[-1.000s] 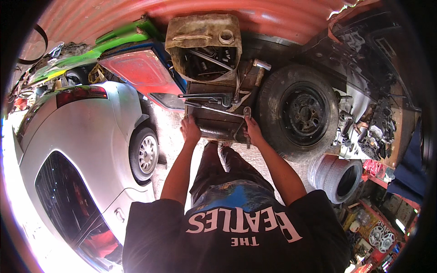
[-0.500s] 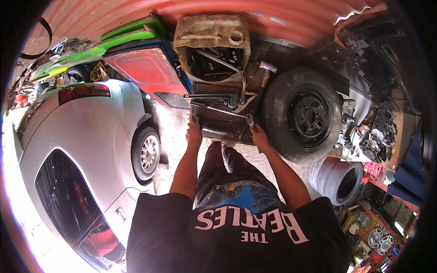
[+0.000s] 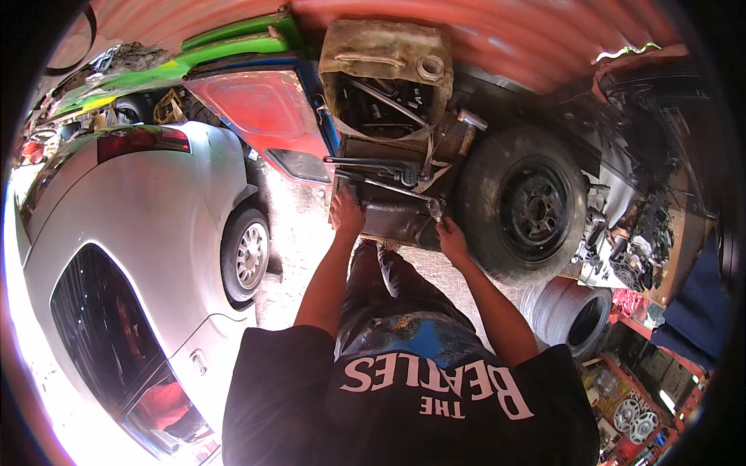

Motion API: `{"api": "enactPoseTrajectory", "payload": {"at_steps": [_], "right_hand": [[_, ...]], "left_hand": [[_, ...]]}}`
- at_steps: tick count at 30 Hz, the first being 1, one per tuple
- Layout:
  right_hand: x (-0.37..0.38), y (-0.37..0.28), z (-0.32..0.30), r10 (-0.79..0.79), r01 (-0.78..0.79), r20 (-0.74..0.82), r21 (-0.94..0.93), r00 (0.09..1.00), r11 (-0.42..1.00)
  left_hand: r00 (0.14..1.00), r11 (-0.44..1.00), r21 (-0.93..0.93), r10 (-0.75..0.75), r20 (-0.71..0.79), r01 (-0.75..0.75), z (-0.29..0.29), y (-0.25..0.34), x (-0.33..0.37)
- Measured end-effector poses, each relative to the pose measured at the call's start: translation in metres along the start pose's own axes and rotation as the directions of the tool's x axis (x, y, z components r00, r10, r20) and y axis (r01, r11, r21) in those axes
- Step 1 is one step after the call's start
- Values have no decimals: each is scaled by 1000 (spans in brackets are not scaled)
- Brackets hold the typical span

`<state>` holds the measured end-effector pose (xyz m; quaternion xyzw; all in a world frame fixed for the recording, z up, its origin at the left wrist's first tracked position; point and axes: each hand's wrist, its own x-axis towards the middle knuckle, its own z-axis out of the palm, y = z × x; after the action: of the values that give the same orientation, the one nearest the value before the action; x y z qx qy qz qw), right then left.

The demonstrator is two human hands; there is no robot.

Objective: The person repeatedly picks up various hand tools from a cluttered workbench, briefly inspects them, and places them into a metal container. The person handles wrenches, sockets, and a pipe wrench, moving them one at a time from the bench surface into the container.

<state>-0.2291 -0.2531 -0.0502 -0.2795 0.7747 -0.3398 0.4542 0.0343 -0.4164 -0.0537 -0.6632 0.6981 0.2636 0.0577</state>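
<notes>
A long ratchet wrench (image 3: 388, 186) lies slantwise across a dark wooden bench (image 3: 381, 147), its round head at the right end. My right hand (image 3: 452, 239) is at that head, fingers curled in and closed on it, though the tips are partly hidden. Close to the other end of the handle, over the bench's near left corner, my left hand (image 3: 347, 211) has its fingers stretched forward and its thumb apart. Just beyond the ratchet wrench rests a pipe wrench (image 3: 377, 165). A hammer (image 3: 471, 120) with a metal head lies farther back on the right.
Behind the tools stands a cut-open plastic jerrycan (image 3: 365, 46) filled with metal tools. A wheel with tyre (image 3: 482, 210) borders the bench on the right, with engine parts (image 3: 641, 248) past it. Loose tyres (image 3: 563, 311) lie nearer. A silver car (image 3: 155, 210) fills the left side.
My left hand has moved forward from the bench's near edge toward the ratchet wrench's handle end. My right hand stays at the wrench's head. The whole view has shifted slightly.
</notes>
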Motion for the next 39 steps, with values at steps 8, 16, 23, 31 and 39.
{"api": "enactPoseTrajectory", "payload": {"at_steps": [8, 16, 23, 31, 39], "right_hand": [[-11, -171, -43, -209, 226, 108, -177, 972, 958], [83, -292, 24, -508, 560, 236, -359, 828, 746], [248, -312, 85, -573, 397, 96, -811, 814, 429], [327, -266, 87, -823, 453, 133, -876, 552, 163], [371, -247, 102, -805, 796, -47, -120, 592, 593]], "left_hand": [[913, 977, -5, -198, 358, 214, 20, 8, 27], [927, 962, -37, -249, 281, 269, 41, -2, 29], [948, 982, -42, -165, 271, 183, 33, 1, 23], [907, 968, -48, -214, 363, 248, 22, 7, 19], [957, 984, -45, -157, 245, 174, 35, 7, 16]]}}
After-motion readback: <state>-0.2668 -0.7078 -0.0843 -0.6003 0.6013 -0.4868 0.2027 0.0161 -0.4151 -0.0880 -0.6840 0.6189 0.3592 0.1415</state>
